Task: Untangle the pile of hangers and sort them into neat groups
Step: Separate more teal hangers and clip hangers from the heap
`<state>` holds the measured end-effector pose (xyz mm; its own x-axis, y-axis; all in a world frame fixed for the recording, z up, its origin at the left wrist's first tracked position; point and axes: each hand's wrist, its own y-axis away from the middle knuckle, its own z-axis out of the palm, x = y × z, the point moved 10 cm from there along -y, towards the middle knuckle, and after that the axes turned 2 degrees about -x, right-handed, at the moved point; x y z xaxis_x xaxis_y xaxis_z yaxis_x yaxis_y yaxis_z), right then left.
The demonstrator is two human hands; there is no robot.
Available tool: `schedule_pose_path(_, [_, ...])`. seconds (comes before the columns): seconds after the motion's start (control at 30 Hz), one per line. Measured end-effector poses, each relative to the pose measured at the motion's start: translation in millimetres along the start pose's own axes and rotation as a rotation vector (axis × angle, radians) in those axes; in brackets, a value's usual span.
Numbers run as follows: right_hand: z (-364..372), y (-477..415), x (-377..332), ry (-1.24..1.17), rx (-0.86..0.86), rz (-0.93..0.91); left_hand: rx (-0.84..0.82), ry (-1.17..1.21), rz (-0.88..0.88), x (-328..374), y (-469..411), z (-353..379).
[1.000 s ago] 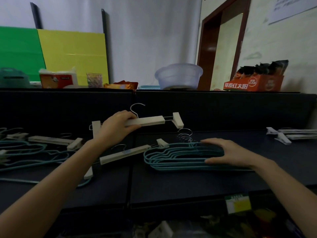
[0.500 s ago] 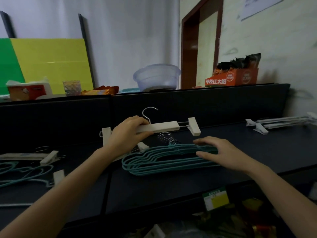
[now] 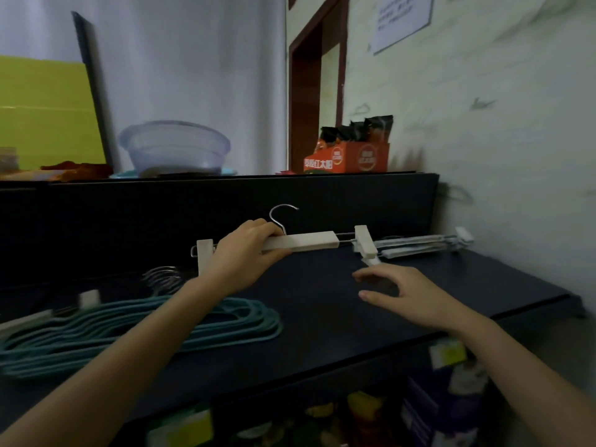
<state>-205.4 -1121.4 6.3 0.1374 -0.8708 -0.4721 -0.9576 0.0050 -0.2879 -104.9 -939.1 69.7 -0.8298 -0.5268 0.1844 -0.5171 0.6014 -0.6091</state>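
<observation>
The left hand [image 3: 248,253] grips a cream clip hanger [image 3: 301,241] by its bar, above the dark surface [image 3: 322,327]. The right hand [image 3: 416,295] hovers loose-fingered and empty. The step seems to be carrying it to the matching clip hangers [image 3: 419,245] at two o'clock; next, lay it aligned. The teal hangers [image 3: 145,327] lie stacked at eight o'clock.

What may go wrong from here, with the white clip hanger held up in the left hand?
The left hand grips the white clip hanger by its bar, so its end clip may catch on the white hanger pile by the wall and tangle it. The left forearm crosses over the teal hanger stack and may drag it out of order.
</observation>
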Motion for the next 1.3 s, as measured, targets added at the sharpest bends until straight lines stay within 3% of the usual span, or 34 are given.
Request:
schedule_pose_path(0.33, [-100.7, 50.2, 150.2, 0.039, -0.013, 0.117, -0.144, 0.136, -0.025, 116.8, -85.9, 160.2])
schedule_pose_path(0.5, [-117.5, 52.1, 186.8, 0.037, -0.015, 0.120, -0.284, 0.090, -0.028, 137.4, -101.1, 213.6])
schedule_pose_path(0.67, [-115.0, 32.4, 189.0, 0.032, -0.044, 0.081, -0.369, -0.039, -0.030, 136.5, -101.8, 222.9])
schedule_pose_path(0.83, [-95.0, -6.8, 146.3, 0.020, -0.070, -0.061, -0.268, -0.175, -0.031, 116.0, -87.8, 170.1])
schedule_pose_path(1.0, [-49.7, -50.3, 69.7, 0.008, -0.138, -0.233, -0.121, -0.352, -0.164, 55.7, -28.5, 71.4])
schedule_pose_path(1.3, [55.3, -76.9, -127.4, -0.048, -0.254, -0.531, -0.190, -0.585, -0.537, -40.6, 152.0, -84.5])
